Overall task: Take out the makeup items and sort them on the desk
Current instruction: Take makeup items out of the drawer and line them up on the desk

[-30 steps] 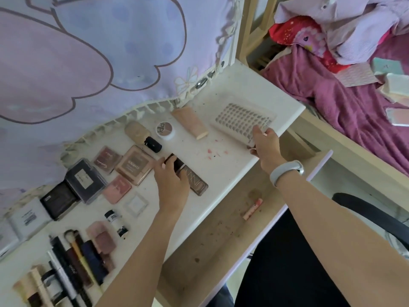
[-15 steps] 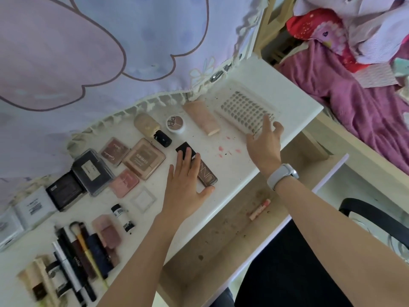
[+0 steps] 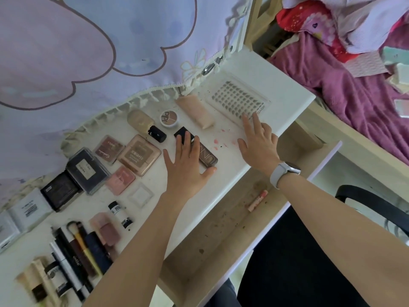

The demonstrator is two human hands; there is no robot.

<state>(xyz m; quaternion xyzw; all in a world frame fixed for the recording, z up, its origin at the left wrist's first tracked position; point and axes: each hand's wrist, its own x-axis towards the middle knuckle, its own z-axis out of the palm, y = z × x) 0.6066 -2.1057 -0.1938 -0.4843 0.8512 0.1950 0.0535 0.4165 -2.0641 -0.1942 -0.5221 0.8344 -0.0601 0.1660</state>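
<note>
Makeup lies spread over the white desk (image 3: 223, 187). My left hand (image 3: 187, 167) lies flat with fingers spread, its fingertips on a brown tube with a black cap (image 3: 205, 157). My right hand (image 3: 259, 142) is flat too, fingertips touching the near edge of a clear lash tray (image 3: 239, 98). A peach tube (image 3: 195, 111), a round PIPI pot (image 3: 169, 118) and a beige compact (image 3: 139, 120) sit near the curtain. Rose-gold palette (image 3: 138, 155) and other compacts lie left; brushes and pens (image 3: 77, 255) are grouped at the front left.
A purple curtain (image 3: 88, 52) hangs behind the desk. Below the desktop an open wooden drawer (image 3: 212, 244) holds one pink lipstick (image 3: 257, 200). A black chair arm (image 3: 371, 202) is at right. A bed with magenta blanket (image 3: 354, 89) and clothes lies beyond.
My left hand let go of the brown tube and flattened over it. My right hand released the lash tray's edge and opened, fingertips staying on it.
</note>
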